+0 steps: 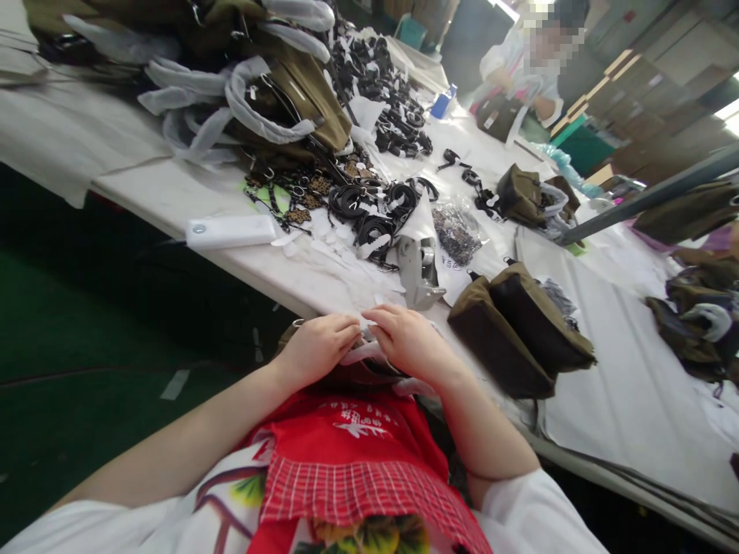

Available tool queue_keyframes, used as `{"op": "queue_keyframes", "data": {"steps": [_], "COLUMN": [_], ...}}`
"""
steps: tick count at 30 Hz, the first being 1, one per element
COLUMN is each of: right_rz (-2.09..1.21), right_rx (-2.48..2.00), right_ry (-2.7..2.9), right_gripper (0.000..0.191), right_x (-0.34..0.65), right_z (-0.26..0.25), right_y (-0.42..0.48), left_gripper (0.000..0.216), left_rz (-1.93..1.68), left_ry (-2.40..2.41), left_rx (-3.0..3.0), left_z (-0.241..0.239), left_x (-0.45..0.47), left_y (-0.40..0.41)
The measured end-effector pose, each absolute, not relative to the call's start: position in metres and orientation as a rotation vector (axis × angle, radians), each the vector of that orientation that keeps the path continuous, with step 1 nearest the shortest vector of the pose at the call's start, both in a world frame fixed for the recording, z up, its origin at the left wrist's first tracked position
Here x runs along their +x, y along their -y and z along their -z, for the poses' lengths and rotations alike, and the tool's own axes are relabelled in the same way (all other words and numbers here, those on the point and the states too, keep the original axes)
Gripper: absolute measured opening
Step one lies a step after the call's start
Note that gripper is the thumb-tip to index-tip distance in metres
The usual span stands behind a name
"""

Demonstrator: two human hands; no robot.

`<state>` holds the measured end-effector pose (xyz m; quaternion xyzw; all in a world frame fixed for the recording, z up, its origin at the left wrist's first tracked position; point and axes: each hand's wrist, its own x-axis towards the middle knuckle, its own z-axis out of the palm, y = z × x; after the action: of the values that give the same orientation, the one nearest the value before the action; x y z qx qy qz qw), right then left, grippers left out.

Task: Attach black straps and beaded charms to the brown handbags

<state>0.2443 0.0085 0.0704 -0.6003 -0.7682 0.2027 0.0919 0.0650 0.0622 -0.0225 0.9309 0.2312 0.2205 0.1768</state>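
At the near table edge, just above my red apron, an olive bag (363,372) with a pale wrapped handle (365,352) is mostly covered by my hands. My left hand (319,346) is closed over the bag's left top side, fingers bent inward. Facing it, my right hand (409,340) closes on the right top side, its fingertips close to the left ones. Exactly which part the fingertips pinch is hidden. A metal ring (299,324) shows beside my left hand. Just beyond my hands stands a grey tape dispenser (420,271).
Two olive-brown bags (519,331) stand to the right. Coiled black straps (375,204) and a white box-like device (231,231) lie ahead. Bags with wrapped handles (271,92) pile up at left. A slanted metal pole (652,196) crosses at right. Another person (519,77) handles a bag across the table.
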Motion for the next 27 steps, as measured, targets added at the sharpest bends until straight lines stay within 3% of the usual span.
{"op": "queue_keyframes", "data": {"steps": [4, 8, 11, 16, 27], "right_rz": [-0.911, -1.264, -1.074, -0.700, -0.780], "right_rx": [-1.779, -1.643, -1.696, -1.799, -1.896], "right_ry": [2.152, 1.567, 1.410, 1.664, 1.656], "right_gripper": [0.020, 0.031, 0.030, 0.021, 0.022], "right_x": [0.248, 0.264, 0.257, 0.214, 0.213], "right_z": [-0.056, -0.039, -0.027, -0.022, -0.018], "right_y": [-0.031, -0.038, -0.028, 0.008, 0.016], "left_gripper": [0.025, 0.030, 0.034, 0.034, 0.036], "left_rz": [-0.824, -0.871, -0.780, -0.684, -0.650], "left_ry": [-0.793, -0.995, -0.965, -0.907, -0.895], "left_rx": [2.509, 2.161, 1.883, 1.685, 1.646], "left_z": [0.020, 0.020, 0.025, 0.033, 0.031], "left_x": [0.050, 0.040, 0.037, 0.036, 0.038], "left_y": [-0.052, -0.050, -0.058, -0.071, -0.073]}}
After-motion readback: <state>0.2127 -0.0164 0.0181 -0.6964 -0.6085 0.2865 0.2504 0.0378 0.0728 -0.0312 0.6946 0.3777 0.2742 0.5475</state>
